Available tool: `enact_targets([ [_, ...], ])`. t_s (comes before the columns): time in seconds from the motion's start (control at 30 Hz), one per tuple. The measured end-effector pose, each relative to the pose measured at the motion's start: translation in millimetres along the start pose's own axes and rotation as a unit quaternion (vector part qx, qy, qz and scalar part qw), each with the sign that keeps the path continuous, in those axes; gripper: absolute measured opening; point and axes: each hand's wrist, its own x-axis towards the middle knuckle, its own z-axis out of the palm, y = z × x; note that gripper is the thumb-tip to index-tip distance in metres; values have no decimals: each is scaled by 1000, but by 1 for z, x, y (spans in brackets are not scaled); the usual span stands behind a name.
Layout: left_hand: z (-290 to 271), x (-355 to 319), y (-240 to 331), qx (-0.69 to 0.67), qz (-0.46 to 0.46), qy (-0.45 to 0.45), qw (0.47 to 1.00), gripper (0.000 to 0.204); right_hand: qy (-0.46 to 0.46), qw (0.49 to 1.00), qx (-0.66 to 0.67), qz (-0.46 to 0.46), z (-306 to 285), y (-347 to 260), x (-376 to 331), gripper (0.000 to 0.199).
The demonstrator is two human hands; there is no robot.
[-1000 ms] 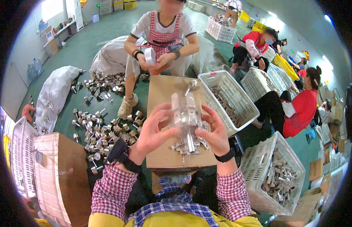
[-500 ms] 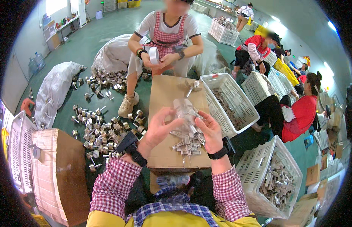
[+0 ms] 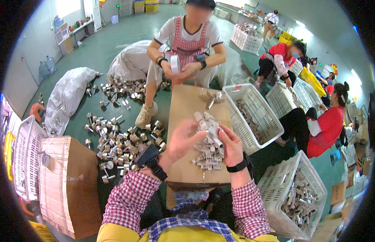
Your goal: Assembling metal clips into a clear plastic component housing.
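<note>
A shiny metal part with a round head and stem (image 3: 213,136) is between my hands, above a brown cardboard box (image 3: 181,111). My right hand (image 3: 232,147) is closed, thumb and fingers pinching the part's right side. My left hand (image 3: 182,141) is also closed on it, its thumb reaching the part's left side and its other fingers partly hidden. Below and behind lies a pile of small silvery metal pieces (image 3: 207,158), some looking clear or glossy. Another round-headed metal part (image 3: 214,99) lies at the box's far right.
Round-headed metal parts (image 3: 119,141) cover the floor left of the box. White crates of metal pieces stand right, one far (image 3: 268,135) and one near (image 3: 272,193). A taller carton (image 3: 54,181) is at left. Opposite, a person holds a white tape roll (image 3: 175,64).
The whole view has shifted right and slightly down. Against the box, my hands stay in about the same place, and the metal part between them now shows more sharply.
</note>
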Motion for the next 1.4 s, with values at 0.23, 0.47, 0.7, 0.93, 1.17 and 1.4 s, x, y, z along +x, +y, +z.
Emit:
enact_targets([
  [0.23, -9, -8, 26, 76, 74, -34, 994, 45, -24, 997, -15, -66, 12, -18, -17, 45],
  [0.47, -21, -17, 51, 129, 134, 10, 982, 61, -5, 875, -391, -286, 12, -30, -22, 46],
  [0.7, -20, -9, 49, 353, 246, -21, 902, 60, -47, 809, -479, -338, 24, -40, -28, 61],
  [0.93, -20, -7, 40, -51, 73, -51, 995, 59, -22, 905, -344, -251, 17, -29, -19, 73],
  [1.17, -7, -9, 29, -213, 60, -102, 970, 85, -48, 949, -211, -231, 19, -28, -24, 82],
  [1.4, -2, -19, 40, -151, 26, -102, 983, 96, -78, 869, -331, -359, 23, -33, -29, 76],
])
